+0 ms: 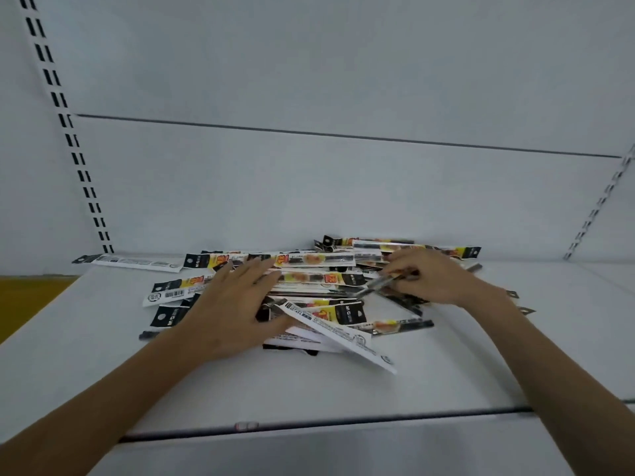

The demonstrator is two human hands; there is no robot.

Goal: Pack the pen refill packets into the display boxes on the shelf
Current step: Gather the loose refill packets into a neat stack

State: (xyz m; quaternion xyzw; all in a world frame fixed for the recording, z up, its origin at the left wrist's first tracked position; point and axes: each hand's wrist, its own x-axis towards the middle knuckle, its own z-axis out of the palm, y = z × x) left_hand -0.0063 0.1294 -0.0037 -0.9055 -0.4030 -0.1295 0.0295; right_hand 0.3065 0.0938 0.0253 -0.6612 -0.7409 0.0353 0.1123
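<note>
A loose heap of long pen refill packets (319, 269), black, yellow and white, lies on the white shelf (103, 355) near its back wall. My left hand (237, 304) rests flat on the heap's left side, fingers spread, thumb against a white packet (340, 334) that sticks out toward me. My right hand (436, 280) is at the heap's right side and pinches a dark packet (378, 285) between thumb and fingers. No display box is in view.
A single packet (137, 262) lies apart at the back left by the slotted upright (79, 159). A yellow surface (31, 297) shows left of the shelf. The shelf's front edge (309, 427) runs below my forearms. The back panel is plain white.
</note>
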